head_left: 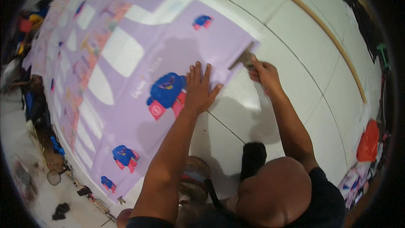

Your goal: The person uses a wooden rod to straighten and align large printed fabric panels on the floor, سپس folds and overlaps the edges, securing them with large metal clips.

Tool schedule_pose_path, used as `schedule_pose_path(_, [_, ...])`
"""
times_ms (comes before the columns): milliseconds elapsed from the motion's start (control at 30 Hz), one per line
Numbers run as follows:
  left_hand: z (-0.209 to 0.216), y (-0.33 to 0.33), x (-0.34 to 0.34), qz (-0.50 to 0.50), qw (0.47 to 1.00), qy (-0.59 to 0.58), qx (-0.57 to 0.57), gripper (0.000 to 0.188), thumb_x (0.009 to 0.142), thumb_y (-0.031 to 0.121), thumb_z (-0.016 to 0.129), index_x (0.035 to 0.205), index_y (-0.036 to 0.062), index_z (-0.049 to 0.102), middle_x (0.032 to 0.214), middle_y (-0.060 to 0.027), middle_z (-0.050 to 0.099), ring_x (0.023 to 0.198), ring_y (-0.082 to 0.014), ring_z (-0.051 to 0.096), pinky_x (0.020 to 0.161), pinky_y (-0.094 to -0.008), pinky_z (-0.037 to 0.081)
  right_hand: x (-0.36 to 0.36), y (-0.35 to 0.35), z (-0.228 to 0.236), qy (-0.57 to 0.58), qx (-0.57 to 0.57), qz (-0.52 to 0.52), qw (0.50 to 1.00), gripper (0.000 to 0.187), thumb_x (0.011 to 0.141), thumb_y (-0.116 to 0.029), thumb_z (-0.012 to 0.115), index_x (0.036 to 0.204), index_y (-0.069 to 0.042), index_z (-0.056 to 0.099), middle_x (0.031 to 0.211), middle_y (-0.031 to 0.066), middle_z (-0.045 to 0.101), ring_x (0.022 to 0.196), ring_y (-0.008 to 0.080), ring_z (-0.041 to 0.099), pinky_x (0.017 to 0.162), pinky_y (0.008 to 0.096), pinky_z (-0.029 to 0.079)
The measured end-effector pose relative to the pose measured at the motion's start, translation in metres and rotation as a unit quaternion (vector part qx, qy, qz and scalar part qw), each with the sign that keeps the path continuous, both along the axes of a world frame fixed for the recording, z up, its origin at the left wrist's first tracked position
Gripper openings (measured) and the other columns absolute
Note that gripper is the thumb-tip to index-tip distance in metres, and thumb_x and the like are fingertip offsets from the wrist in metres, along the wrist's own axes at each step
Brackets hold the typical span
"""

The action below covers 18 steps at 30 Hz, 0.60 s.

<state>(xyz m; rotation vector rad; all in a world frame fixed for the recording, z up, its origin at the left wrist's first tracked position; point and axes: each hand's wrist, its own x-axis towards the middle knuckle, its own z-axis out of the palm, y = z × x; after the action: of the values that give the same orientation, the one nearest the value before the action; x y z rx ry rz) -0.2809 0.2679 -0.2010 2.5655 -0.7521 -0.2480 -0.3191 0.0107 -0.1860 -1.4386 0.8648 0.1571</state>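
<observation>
A lilac printed fabric (130, 135) with blue and pink figures lies spread over a white surface. My left hand (199, 89) rests flat on it, fingers spread, beside the largest blue figure (167, 90). At the fabric's right edge my right hand (265, 74) is closed on a wide, flat metal piece (241, 60) that looks like a clip. This piece lies along the edge; whether it grips the cloth I cannot tell. Another small metal piece (121, 200) sits at the fabric's near corner. White cut-out shapes (122, 50) show between the lilac areas farther left.
A long, tan, curved-looking pole (320, 23) lies across the pale tiles (291, 71) at the right. Beyond it are a red plastic bag (368, 141) and piled cloth (358, 181). Assorted clutter, including a small racket (55, 177), lines the left side. My knee (276, 190) is close below my right arm.
</observation>
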Motion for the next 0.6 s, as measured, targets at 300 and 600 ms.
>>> schedule_pose_path(300, [0.171, 0.329, -0.022, 0.074, 0.979, -0.095, 0.164, 0.044, 0.085, 0.020, 0.070, 0.125, 0.0065, 0.057, 0.129, -0.0213, 0.054, 0.121, -0.0394, 0.050, 0.103, -0.0454, 0.042, -0.011, 0.029, 0.081, 0.038, -0.414, 0.244, 0.876, 0.061, 0.085, -0.055, 0.066, 0.119, -0.004, 0.060, 0.096, 0.0172, 0.070, 0.093, 0.0304, 0.069, 0.080, 0.0394, 0.053])
schedule_pose_path(600, [0.122, 0.626, -0.301, 0.436, 0.860, 0.096, 0.247, 0.043, 0.083, 0.030, 0.071, 0.111, -0.0024, 0.065, 0.110, -0.0221, 0.065, 0.106, -0.0355, 0.060, 0.096, -0.0437, 0.046, 0.035, 0.149, 0.188, -0.105, -0.479, 0.488, 0.722, 0.052, 0.086, -0.049, 0.066, 0.112, -0.003, 0.064, 0.095, 0.0162, 0.071, 0.092, 0.0320, 0.068, 0.081, 0.0405, 0.052])
